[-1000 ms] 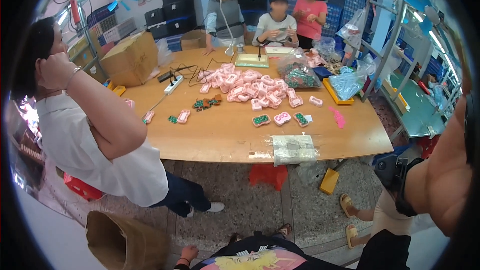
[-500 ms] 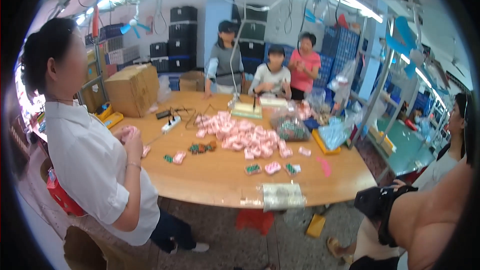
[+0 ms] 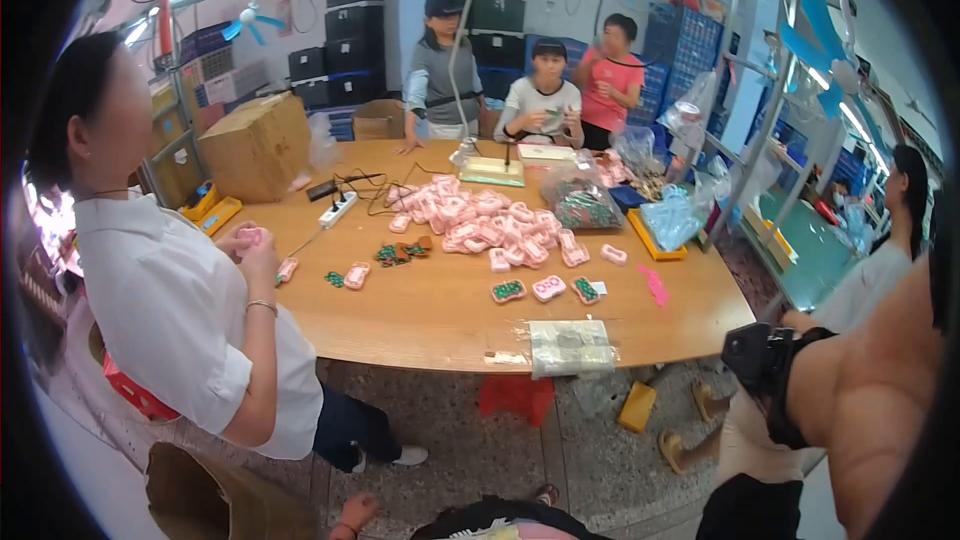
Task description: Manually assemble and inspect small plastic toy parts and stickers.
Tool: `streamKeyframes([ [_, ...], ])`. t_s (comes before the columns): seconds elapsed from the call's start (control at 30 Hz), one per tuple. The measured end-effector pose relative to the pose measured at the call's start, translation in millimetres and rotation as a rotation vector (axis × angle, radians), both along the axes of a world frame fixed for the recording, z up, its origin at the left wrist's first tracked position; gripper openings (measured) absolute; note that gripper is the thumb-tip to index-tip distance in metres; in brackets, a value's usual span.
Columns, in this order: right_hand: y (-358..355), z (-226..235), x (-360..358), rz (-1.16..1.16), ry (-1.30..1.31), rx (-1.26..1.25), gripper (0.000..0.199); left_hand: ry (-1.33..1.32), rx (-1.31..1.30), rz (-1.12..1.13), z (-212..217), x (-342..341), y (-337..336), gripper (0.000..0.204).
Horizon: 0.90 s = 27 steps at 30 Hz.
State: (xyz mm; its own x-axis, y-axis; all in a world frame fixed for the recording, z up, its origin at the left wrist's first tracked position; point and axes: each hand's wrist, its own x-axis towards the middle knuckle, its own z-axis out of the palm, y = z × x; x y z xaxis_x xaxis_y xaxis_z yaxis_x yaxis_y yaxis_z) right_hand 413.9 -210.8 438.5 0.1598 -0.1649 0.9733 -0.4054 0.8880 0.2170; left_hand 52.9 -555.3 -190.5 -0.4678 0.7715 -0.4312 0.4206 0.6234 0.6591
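Observation:
My left hand (image 3: 357, 511) shows small at the lower edge, with a red band at its wrist. It hangs low beside a cardboard box, looks loosely open, and nothing shows in it. My right arm (image 3: 870, 380) rises large at the right edge with a black strapped device (image 3: 765, 360) on it; the hand itself is out of the picture. Beyond my hands, the wooden table (image 3: 400, 315) bears a heap of pink plastic cases (image 3: 500, 225). Near its front edge are a pink case (image 3: 549, 287) and two with green filling (image 3: 508, 291).
At left a person in a white shirt (image 3: 170, 310) holds a pink piece. Three people are at the table's far side, another at the right. An open cardboard box (image 3: 190, 490) stands at lower left. A power strip (image 3: 338, 210), a yellow tray (image 3: 655, 240) and bags occupy the table.
My view has tilted downward, so the table sits higher in the picture. My left hand has come into view at the lower edge. The far seated person has raised their head.

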Motion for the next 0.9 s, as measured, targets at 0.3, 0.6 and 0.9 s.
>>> streamKeyframes([
  [0.3,-34,-203,-101,-0.006,-1.122,-1.046,0.043,-0.540,0.647,0.017,288,33,259,0.027],
  [0.6,9,-300,-87,0.661,-1.104,-1.025,0.050,-0.620,0.844,0.055,358,104,421,0.025],
  [0.9,70,-316,-15,0.715,-1.167,-1.490,0.048,-0.483,0.784,-0.028,324,197,505,0.021],
])
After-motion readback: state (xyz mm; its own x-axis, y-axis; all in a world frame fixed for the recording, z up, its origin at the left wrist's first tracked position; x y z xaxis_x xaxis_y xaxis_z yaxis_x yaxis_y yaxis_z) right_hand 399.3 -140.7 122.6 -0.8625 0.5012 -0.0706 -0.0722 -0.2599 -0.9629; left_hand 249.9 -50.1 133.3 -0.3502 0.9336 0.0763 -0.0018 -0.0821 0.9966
